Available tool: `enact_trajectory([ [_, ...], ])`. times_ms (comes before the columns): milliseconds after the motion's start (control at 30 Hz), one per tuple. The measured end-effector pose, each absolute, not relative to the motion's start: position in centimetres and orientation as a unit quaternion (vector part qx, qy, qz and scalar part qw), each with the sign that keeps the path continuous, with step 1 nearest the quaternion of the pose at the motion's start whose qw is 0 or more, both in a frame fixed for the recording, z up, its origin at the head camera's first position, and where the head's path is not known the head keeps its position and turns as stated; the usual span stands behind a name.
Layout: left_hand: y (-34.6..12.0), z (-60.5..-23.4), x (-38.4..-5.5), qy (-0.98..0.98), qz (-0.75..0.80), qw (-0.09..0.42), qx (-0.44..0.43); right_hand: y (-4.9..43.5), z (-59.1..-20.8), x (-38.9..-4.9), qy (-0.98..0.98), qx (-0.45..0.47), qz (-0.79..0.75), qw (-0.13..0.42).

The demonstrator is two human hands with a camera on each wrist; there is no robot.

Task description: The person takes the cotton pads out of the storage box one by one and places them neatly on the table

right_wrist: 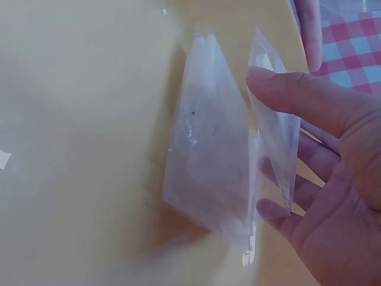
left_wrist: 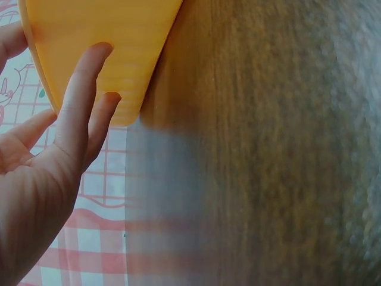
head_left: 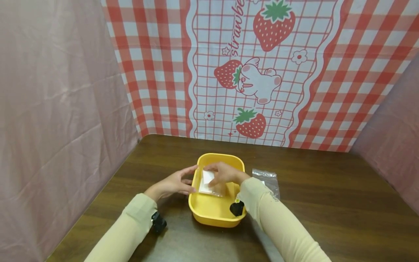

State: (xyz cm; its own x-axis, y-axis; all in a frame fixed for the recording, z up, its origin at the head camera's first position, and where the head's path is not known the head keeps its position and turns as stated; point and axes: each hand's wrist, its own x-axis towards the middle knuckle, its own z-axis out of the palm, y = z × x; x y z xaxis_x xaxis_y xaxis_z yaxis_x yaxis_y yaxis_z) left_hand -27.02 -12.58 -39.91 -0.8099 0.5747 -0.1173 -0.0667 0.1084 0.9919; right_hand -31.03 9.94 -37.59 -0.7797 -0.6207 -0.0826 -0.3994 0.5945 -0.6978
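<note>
A yellow plastic basin stands on the table between both hands. My left hand is at its left side, fingers spread and mostly straight, with fingertips against the outer wall in the left wrist view. Reaching inside, my right hand pinches a thin clear plastic bag between thumb and fingers. Close beside that, another folded clear bag shows within the basin. From the head view, white material appears in the bags under the right hand.
Right of the basin, partly behind the right sleeve, a clear zip bag lies on the brown wooden table. A red checked strawberry cloth hangs at the back, and pink cloth hangs at the left side.
</note>
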Motion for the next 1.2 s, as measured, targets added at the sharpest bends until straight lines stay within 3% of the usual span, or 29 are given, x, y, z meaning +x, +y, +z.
enact_trajectory([
  [1200, -12.5, -39.6, -26.8, 0.694, 0.649, 0.254, 0.182, 11.3, -33.6, -29.8, 0.888, -0.262, -0.373, 0.055],
])
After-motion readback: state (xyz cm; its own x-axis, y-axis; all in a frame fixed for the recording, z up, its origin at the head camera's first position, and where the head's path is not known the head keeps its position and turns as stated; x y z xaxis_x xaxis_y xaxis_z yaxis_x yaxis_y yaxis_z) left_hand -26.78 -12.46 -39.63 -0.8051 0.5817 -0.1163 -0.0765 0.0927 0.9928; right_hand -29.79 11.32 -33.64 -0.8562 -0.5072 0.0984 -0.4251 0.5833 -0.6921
